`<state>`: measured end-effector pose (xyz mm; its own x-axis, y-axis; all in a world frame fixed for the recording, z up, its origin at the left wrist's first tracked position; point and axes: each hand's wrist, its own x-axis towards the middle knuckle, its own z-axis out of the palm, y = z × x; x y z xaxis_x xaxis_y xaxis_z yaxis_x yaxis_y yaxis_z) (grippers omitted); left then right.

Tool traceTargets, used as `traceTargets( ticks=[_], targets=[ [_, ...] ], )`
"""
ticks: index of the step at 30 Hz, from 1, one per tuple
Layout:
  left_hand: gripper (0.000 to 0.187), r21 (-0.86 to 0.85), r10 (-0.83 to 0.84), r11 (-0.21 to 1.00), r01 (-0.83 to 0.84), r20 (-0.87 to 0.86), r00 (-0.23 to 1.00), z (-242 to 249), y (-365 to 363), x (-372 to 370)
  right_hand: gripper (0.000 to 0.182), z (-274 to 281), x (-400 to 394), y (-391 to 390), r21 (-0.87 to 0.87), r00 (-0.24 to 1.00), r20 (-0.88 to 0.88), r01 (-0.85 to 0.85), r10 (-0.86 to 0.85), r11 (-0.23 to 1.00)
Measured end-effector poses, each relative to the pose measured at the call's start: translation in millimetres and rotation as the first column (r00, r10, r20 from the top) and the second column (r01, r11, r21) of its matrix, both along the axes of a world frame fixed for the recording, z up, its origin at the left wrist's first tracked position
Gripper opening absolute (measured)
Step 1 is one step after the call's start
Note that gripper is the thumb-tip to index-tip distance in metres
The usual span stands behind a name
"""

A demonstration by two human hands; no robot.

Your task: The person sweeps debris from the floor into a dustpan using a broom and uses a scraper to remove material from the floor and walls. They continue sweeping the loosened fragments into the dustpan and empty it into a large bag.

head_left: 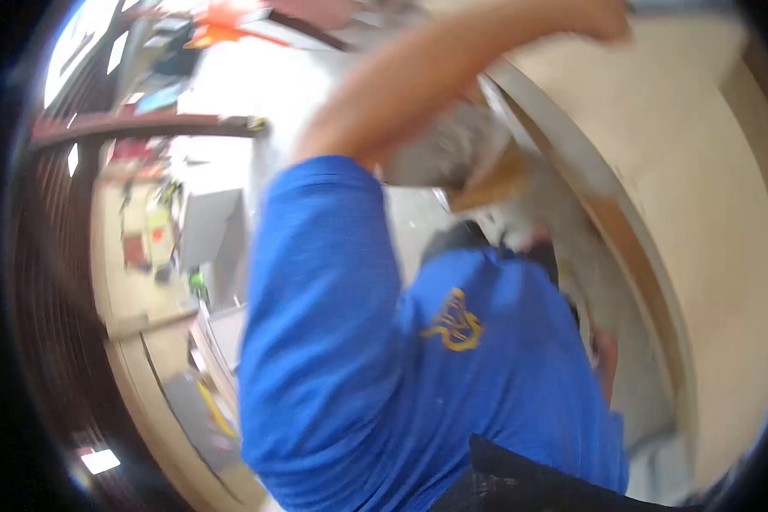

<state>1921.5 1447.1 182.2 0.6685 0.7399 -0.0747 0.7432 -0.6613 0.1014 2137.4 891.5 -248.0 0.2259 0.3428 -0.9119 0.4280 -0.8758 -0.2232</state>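
My left arm, in a blue sleeve (324, 299), is raised and stretches across the top of the view. At the upper right is my left hand (602, 21), blurred and partly cut off by the edge, close to a large beige panel (683, 128). I cannot make out its fingers or whether it touches the panel. Lower down on the right, a small part of my right hand or forearm (605, 358) shows beside my blue shirt (512, 367). Its fingers are not distinguishable. Under my raised arm lies a blurred greyish, plastic-looking thing with a brown part (495, 183).
The panel's long edge (631, 256) runs along my right side. On the left stand a grey box-like unit (213, 230) and a reddish beam (145, 126). Orange material (226, 26) and other blurred items are at the upper left. Pale floor (273, 77) shows between.
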Motion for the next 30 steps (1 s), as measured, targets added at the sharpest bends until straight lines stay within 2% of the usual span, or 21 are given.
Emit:
traceTargets(
  ticks=[1, 2, 5, 7, 8, 9, 10, 11, 12, 14, 16, 18, 20, 22, 23, 24, 26, 28, 30],
  targets=[
    [0.027, -0.017, 0.028, 0.999, -0.029, -0.037, 0.999, 16, -19, 0, 0.04, 9, 7, 4, 0.069, 0.994, -0.071, -0.074, 0.079, 0.995],
    [0.027, -0.054, 0.043, 0.997, -0.047, -0.063, 0.997, 32, -23, -5, 0.034, 15, 12, 5, 0.061, 0.993, -0.115, 0.023, -0.016, 0.998],
    [0.03, -0.192, 0.309, 0.928, -0.319, -0.083, 0.947, 67, -19, -32, 0.029, 20, 20, 24, 0.071, 0.986, -0.155, -0.045, 0.055, 0.996],
    [0.031, 0.067, 0.256, 0.966, -0.252, -0.073, 0.964, 100, -30, -78, 0.026, 24, 17, 45, 0.088, 0.976, -0.173, -0.115, 0.129, 0.989],
    [0.03, 0.012, 0.413, 0.91, -0.415, 0.093, 0.906, 125, -51, -115, 0.025, 30, 11, 58, 0.104, 0.967, -0.184, -0.159, 0.176, 0.982],
    [0.029, -0.063, 0.549, 0.832, -0.552, 0.25, 0.798, 149, -72, -145, 0.023, 36, 6, 72, 0.12, 0.956, -0.193, -0.203, 0.223, 0.972],
    [0.026, 0.009, 0.541, 0.803, -0.596, 0.406, 0.736, 153, -75, -186, 0.022, 43, 1, 85, 0.141, 0.941, -0.2, -0.248, 0.273, 0.958],
    [0.027, 0.11, 0.536, 0.81, -0.576, 0.26, 0.804, 166, -85, -232, 0.021, 51, -5, 101, 0.166, 0.922, -0.209, -0.296, 0.327, 0.941],
    [0.024, -0.128, 0.623, 0.704, -0.698, 0.582, 0.522, 194, -139, -249, 0.02, 59, -12, 115, 0.189, 0.901, -0.215, -0.341, 0.378, 0.921],
    [0.021, -0.278, 0.565, 0.648, -0.709, 0.8, 0.203, 222, -213, -301, 0.019, 78, -27, 141, 0.237, 0.849, -0.224, -0.429, 0.479, 0.872],
    [0.025, -0.268, 0.471, 0.579, -0.77, 0.881, 0.048, 229, -294, -363, 0.019, 100, -44, 166, 0.291, 0.777, -0.215, -0.528, 0.592, 0.798],
    [0.025, -0.298, 0.365, 0.462, -0.836, 0.922, -0.127, 217, -384, -403, 0.02, 129, -65, 189, 0.341, 0.676, -0.208, -0.627, 0.707, 0.7],
    [0.023, -0.256, 0.308, 0.365, -0.895, 0.94, -0.143, 186, -483, -433, 0.022, 158, -97, 200, 0.389, 0.572, -0.211, -0.695, 0.793, 0.605],
    [0.024, -0.383, 0.079, 0.411, -0.828, 0.919, -0.386, 150, -579, -444, 0.024, 191, -131, 199, 0.442, 0.47, -0.22, -0.733, 0.855, 0.517],
    [0.03, -0.369, -0.014, 0.325, -0.871, 0.919, -0.395, 131, -622, -436, 0.025, 206, -149, 192, 0.471, 0.417, -0.219, -0.747, 0.882, 0.47],
    [0.032, -0.342, -0.07, 0.342, -0.875, 0.92, -0.387, 105, -667, -436, 0.027, 224, -165, 181, 0.502, 0.362, -0.217, -0.755, 0.907, 0.422],
    [0.035, -0.346, -0.133, 0.243, -0.906, 0.913, -0.385, 59, -731, -423, 0.03, 258, -201, 155, 0.577, 0.246, -0.209, -0.75, 0.947, 0.322],
    [0.035, -0.438, -0.106, 0.105, -0.893, 0.887, -0.448, 15, -785, -409, 0.033, 295, -231, 119, 0.683, 0.118, -0.195, -0.696, 0.974, 0.222],
    [0.031, -0.503, -0.046, -0.009, -0.865, 0.864, -0.502, -26, -828, -423, 0.037, 329, -267, 82, 0.832, -0.015, -0.166, -0.539, 0.986, 0.132]
  ],
)
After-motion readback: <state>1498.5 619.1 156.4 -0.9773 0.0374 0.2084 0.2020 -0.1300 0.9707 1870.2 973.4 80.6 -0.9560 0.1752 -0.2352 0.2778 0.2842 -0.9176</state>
